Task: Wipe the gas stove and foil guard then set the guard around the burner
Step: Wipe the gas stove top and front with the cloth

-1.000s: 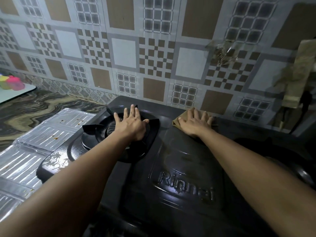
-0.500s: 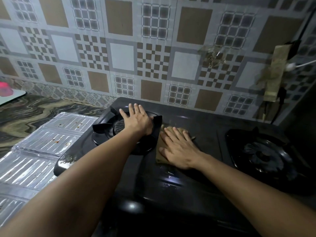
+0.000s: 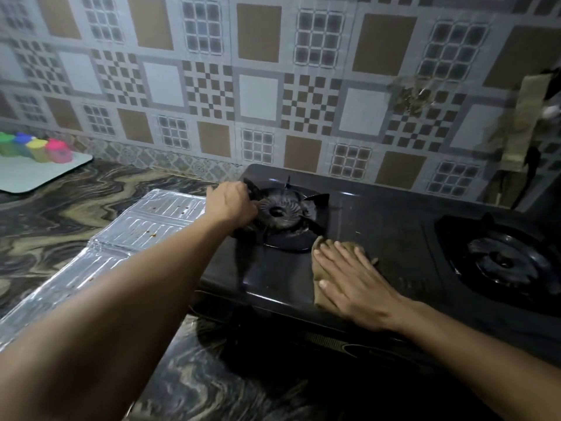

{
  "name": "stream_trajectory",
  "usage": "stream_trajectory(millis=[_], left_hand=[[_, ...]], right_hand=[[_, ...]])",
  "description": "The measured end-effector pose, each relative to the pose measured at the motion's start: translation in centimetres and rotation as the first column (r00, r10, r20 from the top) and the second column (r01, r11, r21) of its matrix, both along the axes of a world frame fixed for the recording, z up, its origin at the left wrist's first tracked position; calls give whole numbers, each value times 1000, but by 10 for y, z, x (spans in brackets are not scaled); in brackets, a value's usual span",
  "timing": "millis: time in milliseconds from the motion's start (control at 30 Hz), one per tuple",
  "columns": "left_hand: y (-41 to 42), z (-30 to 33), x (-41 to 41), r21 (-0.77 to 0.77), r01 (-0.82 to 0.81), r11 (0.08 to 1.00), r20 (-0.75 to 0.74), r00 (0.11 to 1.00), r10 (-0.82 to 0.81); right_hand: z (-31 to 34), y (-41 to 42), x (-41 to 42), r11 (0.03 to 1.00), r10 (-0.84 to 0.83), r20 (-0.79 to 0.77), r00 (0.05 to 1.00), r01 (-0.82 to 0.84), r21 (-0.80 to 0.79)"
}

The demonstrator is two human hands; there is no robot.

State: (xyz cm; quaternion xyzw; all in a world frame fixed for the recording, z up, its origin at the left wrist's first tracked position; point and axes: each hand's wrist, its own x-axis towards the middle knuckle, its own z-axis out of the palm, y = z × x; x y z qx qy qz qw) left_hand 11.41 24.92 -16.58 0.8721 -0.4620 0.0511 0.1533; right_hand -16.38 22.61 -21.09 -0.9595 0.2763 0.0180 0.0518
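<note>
A black two-burner gas stove (image 3: 379, 238) stands on the marbled counter. My left hand (image 3: 232, 203) grips the left side of the pan support around the left burner (image 3: 277, 211). My right hand (image 3: 352, 278) lies flat, fingers spread, pressing a brown cloth (image 3: 321, 294) onto the stove top just in front of and to the right of that burner. The silver foil guard (image 3: 145, 226) lies unfolded and flat on the counter to the left of the stove, with small brown spots on it.
The right burner (image 3: 504, 259) sits at the right of the stove. A pale tray (image 3: 33, 177) with several coloured containers (image 3: 59, 150) stands at the far left by the patterned tile wall. A brownish cloth (image 3: 525, 117) hangs on the wall at the right.
My left hand has shifted from flat on top of the left burner to gripping its left side. My right hand has slid the cloth from the back of the stove toward the front.
</note>
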Motion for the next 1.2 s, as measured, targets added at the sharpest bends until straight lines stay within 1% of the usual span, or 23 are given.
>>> stream_trajectory(millis=[67, 133, 233, 333, 433, 500, 567, 600, 667, 733, 800, 833, 900, 933, 1000, 1100, 1200], left_hand=[[13, -1, 11, -22, -32, 999, -101, 994, 30], [22, -5, 20, -21, -50, 999, -146, 988, 46], [27, -7, 22, -63, -70, 996, -166, 984, 59], [22, -7, 22, -99, -60, 993, -151, 988, 44], [19, -6, 21, -107, -49, 993, -150, 988, 33], [20, -5, 22, -111, -42, 993, -170, 985, 23], [26, -4, 25, -127, -11, 992, -229, 973, -19], [29, -5, 29, -138, -3, 990, -286, 957, -37], [42, -8, 41, -170, -54, 984, -409, 912, -21], [61, -13, 59, -156, -131, 979, -484, 874, 40], [84, -16, 71, -75, -161, 984, -597, 798, 85], [97, -16, 74, -12, -140, 990, -676, 731, 96], [119, -18, 71, 90, -97, 991, -818, 561, 129], [128, -20, 70, 105, -87, 991, -864, 485, 134], [138, -24, 68, 77, -107, 991, -923, 369, 111], [147, -28, 72, 43, -130, 991, -964, 254, 75], [154, -30, 71, 18, -153, 988, -982, 184, 46]], right_hand=[[-3, 19, 5, 998, 52, 31, 998, -53, 34], [-6, 33, 13, 997, 70, 43, 997, -72, 30], [-2, 41, 23, 999, 38, 51, 998, -38, 0], [2, 44, 33, 999, 29, 19, 999, -29, -32], [4, 51, 63, 997, 76, 13, 997, -76, -30], [4, 56, 83, 992, 116, 29, 993, -114, -60], [5, 58, 92, 988, 126, 29, 992, -123, -95], [6, 58, 92, 987, 128, 19, 992, -125, -98], [6, 58, 90, 989, 128, -15, 992, -129, -73], [8, 59, 90, 989, 127, -37, 991, -130, -69], [10, 61, 96, 988, 130, -58, 990, -134, -74], [10, 62, 101, 987, 138, -63, 988, -142, -74], [9, 66, 115, 984, 152, -54, 987, -157, -87], [9, 69, 124, 982, 155, -47, 987, -159, -99], [9, 72, 143, 978, 160, -39, 986, -164, -127], [10, 76, 174, 976, 168, -51, 984, -174, -129], [12, 74, 200, 980, 157, -57, 986, -163, -118]])
